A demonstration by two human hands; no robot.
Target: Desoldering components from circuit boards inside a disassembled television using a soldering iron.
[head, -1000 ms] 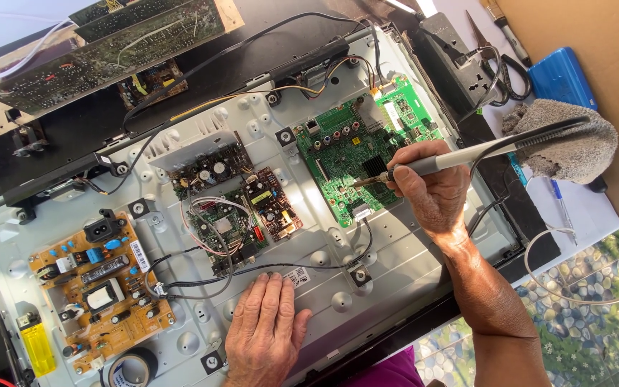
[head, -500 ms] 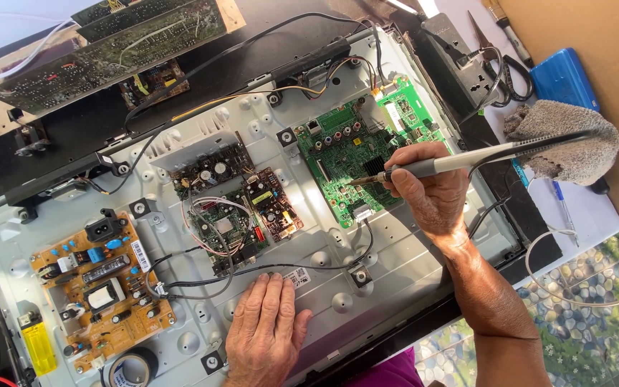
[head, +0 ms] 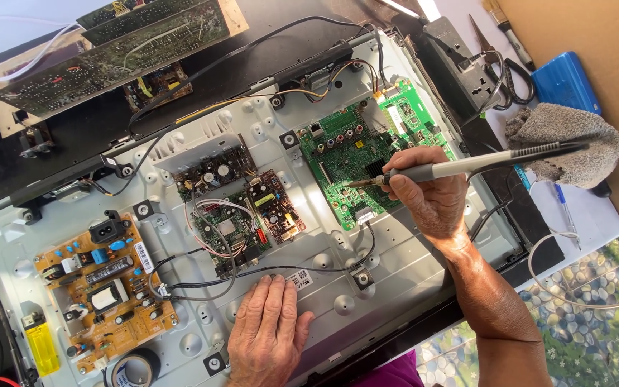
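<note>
Fingers of the right hand (head: 435,197) curl around a grey soldering iron (head: 460,168), gripping it near the front like a pen, with the thumb on top and the wrist bent back toward the person. The iron lies almost level, its cord end stretching out to the right over a grey rag (head: 567,140), and its tip rests on the green circuit board (head: 356,161) near the board's middle. The forearm runs down to the lower right, crossing the edge of the metal back panel (head: 395,265).

The left hand (head: 266,333) lies flat and open, palm down, on the bare metal of the panel near its lower edge, fingers together and pointing up toward a black cable (head: 274,271); it holds nothing. An orange power board (head: 102,287) sits well to its left, and a roll of black tape (head: 134,369) lies near the bottom edge.
</note>
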